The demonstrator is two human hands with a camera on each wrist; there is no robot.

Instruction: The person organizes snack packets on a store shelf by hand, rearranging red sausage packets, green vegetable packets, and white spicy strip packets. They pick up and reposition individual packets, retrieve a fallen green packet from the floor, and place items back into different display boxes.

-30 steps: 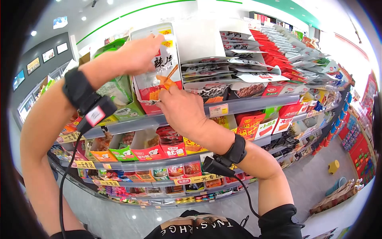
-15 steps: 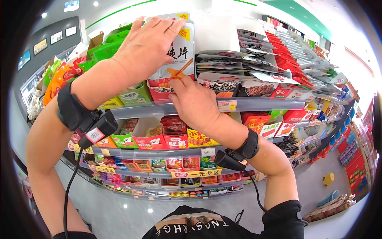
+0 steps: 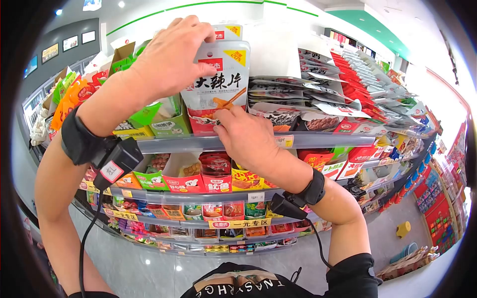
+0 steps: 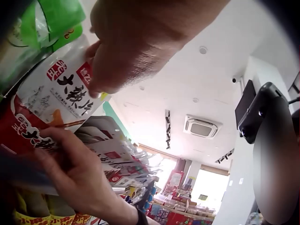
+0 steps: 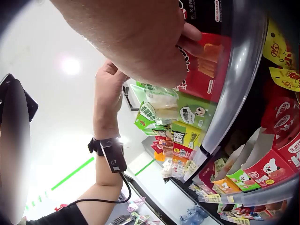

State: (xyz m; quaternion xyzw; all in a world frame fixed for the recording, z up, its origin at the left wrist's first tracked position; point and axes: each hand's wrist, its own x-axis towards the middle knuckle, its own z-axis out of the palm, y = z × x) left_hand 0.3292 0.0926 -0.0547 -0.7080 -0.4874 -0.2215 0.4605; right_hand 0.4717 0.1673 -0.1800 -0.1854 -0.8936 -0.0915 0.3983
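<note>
A white-and-red snack packet (image 3: 218,79) with a yellow corner stands upright in a red display box (image 3: 201,124) on the upper shelf. The top of another packet (image 3: 229,32) shows behind it. My left hand (image 3: 171,57) is at the packet's upper left, fingers spread around its top edge, thumb over the front. In the left wrist view the left thumb and a fingertip lie along the packet's edge. Lower down, my right hand (image 3: 248,136) pinches the box's front rim between thumb and forefinger, close against the packet's base. Right fingers (image 5: 190,40) show at the box's red front.
Green snack packs (image 3: 169,119) stand left of the box. Rows of dark and silver packets (image 3: 276,94) lie to its right. A grey shelf edge (image 3: 174,145) runs below, over lower shelves of boxed snacks (image 3: 184,181). Cables (image 3: 89,233) hang from the wrist cameras.
The left hand has shifted from across the packet's face to its upper left, uncovering more of the print. Another packet's top now shows behind. The right hand stays at the box front.
</note>
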